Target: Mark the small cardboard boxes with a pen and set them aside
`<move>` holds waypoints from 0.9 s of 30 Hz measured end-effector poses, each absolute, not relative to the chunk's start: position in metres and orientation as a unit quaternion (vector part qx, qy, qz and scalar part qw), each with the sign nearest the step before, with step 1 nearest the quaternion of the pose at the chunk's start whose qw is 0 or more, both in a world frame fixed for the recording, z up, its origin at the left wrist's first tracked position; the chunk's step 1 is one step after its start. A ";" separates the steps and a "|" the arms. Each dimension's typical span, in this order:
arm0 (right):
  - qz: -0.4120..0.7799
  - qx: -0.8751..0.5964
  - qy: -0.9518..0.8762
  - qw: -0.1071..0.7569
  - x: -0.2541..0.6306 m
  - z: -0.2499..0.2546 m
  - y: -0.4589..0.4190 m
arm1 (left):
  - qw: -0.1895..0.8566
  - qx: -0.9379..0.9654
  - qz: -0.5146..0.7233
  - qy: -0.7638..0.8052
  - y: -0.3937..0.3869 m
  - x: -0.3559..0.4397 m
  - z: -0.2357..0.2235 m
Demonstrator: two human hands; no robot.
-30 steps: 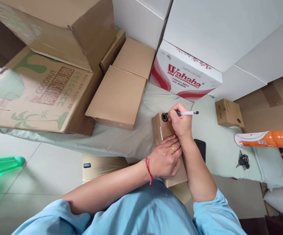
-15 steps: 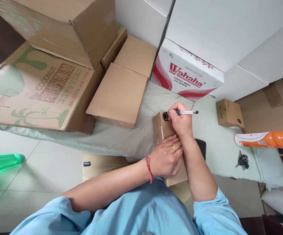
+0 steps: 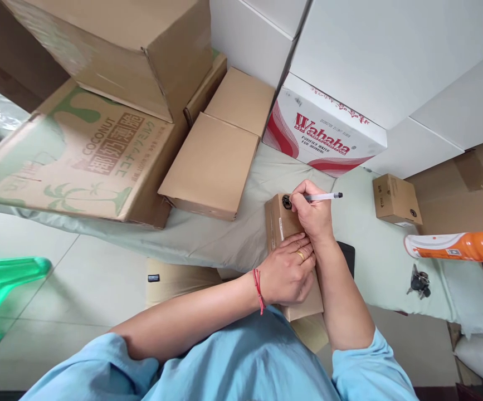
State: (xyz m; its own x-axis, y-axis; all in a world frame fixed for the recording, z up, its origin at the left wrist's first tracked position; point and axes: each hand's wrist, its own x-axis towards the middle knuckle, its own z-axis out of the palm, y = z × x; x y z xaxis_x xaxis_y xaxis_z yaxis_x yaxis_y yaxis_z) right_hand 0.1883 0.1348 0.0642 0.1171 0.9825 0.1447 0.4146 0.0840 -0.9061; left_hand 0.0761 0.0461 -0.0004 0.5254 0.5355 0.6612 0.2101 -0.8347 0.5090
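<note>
A small brown cardboard box (image 3: 273,223) lies in front of me at the edge of the cloth-covered surface, its near end by my lap. Pinched in my right hand (image 3: 314,214) is a pen (image 3: 323,196) with a pale barrel and a dark end; its tip is hidden behind my fingers. Beside those fingers, a black round mark (image 3: 287,201) shows near the box's far end. My left hand (image 3: 289,268) rests on top of the box with its fingers stretched out flat, touching the right wrist.
Left stand a flat brown box (image 3: 210,167) and a big coconut carton (image 3: 111,161) with another carton on it. A Wahaha carton (image 3: 325,131) is at the back. Rightward are a small box (image 3: 396,200), an orange bottle (image 3: 458,246), keys (image 3: 420,282) and a dark flat object (image 3: 347,259).
The whole view has shifted slightly, so everything sits a little further right. Both hands keep nearly the same place on the box, with the pen still in the right hand.
</note>
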 end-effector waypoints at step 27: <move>0.310 -0.605 -0.585 0.442 0.189 0.065 0.130 | 0.159 0.847 0.455 0.224 0.047 0.077 0.002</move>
State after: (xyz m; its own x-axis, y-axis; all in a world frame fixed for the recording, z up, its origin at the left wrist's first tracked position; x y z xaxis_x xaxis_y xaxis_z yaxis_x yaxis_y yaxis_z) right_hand 0.1890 0.1295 0.0645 0.1242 0.9820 0.1425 0.4337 0.0754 -0.8979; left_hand 0.0770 0.0470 0.0016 0.4854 0.5251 0.6990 0.2349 -0.8485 0.4742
